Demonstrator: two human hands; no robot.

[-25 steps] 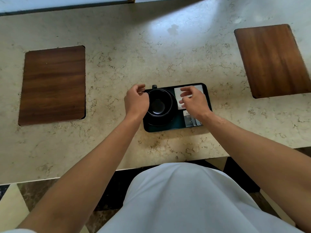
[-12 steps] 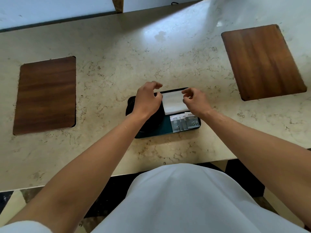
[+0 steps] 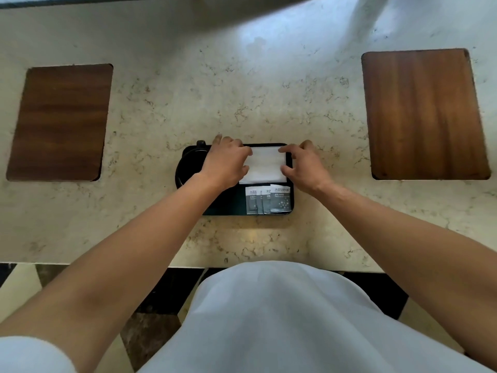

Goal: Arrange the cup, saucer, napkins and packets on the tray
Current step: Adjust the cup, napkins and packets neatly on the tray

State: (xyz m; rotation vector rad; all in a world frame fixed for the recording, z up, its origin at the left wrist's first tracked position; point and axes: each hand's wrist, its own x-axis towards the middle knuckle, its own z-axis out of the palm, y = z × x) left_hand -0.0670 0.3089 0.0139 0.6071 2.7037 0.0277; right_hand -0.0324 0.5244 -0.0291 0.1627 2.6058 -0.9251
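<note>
White napkins [image 3: 265, 168], grey-and-white packets [image 3: 269, 199], black tray [image 3: 231, 207], beige veined countertop [image 3: 242, 76], brown wood-grain boards [image 3: 422, 114]

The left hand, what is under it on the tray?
Under the left hand lie a dark saucer's rim and the white napkins' left edge on the tray. The cup itself is covered.

From my feed I see both forearms bare from elbow to wrist, no watch, rings or bands on the left hand [image 3: 226, 162] or right hand [image 3: 305, 166]. A short white sleeve [image 3: 29, 355] shows at the lower left. The torso wears a plain white garment [image 3: 282, 319], smooth, without print.
</note>
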